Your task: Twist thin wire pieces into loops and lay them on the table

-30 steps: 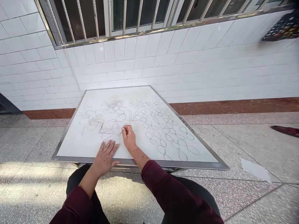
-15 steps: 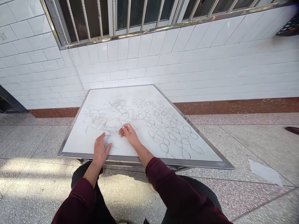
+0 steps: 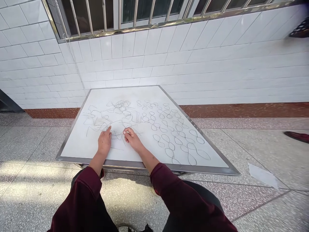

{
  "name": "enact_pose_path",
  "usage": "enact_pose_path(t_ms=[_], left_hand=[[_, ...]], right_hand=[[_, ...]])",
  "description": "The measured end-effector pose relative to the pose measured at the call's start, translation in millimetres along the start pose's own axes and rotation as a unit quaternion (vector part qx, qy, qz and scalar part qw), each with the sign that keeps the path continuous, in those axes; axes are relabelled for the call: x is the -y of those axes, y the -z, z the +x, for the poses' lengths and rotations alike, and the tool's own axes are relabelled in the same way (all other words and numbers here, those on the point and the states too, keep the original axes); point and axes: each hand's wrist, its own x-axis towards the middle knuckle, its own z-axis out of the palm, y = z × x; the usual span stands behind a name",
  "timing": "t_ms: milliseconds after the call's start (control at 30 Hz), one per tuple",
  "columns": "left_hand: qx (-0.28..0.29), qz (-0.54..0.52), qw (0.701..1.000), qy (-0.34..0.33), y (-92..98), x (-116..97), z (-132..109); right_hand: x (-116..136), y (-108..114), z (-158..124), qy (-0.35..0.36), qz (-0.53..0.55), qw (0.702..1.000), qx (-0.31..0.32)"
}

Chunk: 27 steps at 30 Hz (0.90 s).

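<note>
My left hand [image 3: 104,141] rests low over the white tabletop, its index finger stretched out to the edge of a spread of thin, dark bent wires [image 3: 98,122]. Just to its right, my right hand [image 3: 132,140] has its fingers curled in a pinch on a thin wire [image 3: 117,136], most of which is hard to make out against the other wires. A denser tangle of wires [image 3: 120,105] lies beyond both hands. Right of my right hand, several wire figure-eight loops [image 3: 178,140] are laid out in rough rows.
The white table [image 3: 79,145] has a grey metal rim and stands by a white tiled wall [image 3: 103,64] with a barred window above. A white sheet [image 3: 262,175] lies on the floor at right. A person's shoe [image 3: 296,136] shows at the right edge.
My left hand has moved forward from near the table's front edge, its fingers drawing together with the index finger extended. My right hand stays nearly in place, fingers more curled.
</note>
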Motion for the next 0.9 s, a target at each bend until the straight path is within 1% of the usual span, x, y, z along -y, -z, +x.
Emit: enact_pose_path(t_ms=[100,200,367,533,633,733,833,900], left_hand=[[-0.016,0.026,0.999,0.022,-3.3,3,5],[-0.019,0.048,0.998,0.025,-5.7,2,5],[-0.016,0.052,0.998,-0.01,-0.8,-2,-3],[-0.011,0.023,0.999,-0.043,6.4,-4,-10],[-0.001,0.0,0.999,-0.047,7.7,0,-14],[0.008,-0.024,0.999,-0.04,8.8,5,-18],[0.009,-0.058,0.998,-0.027,10.7,7,-20],[0.012,-0.086,0.996,-0.019,12.3,8,-20]], right_hand=[[1,1,-1,-0.004,0.027,1.0,0.013],[2,2,0,-0.005,0.062,0.998,0.019],[4,5,2,0.001,0.112,0.994,0.015],[7,5,2,0.007,0.132,0.991,0.009],[11,4,2,0.012,0.124,0.992,-0.006],[22,3,-4,0.017,0.101,0.994,-0.026],[39,1,-19,0.019,0.064,0.997,-0.03],[52,0,-34,0.034,0.008,0.999,-0.035]])
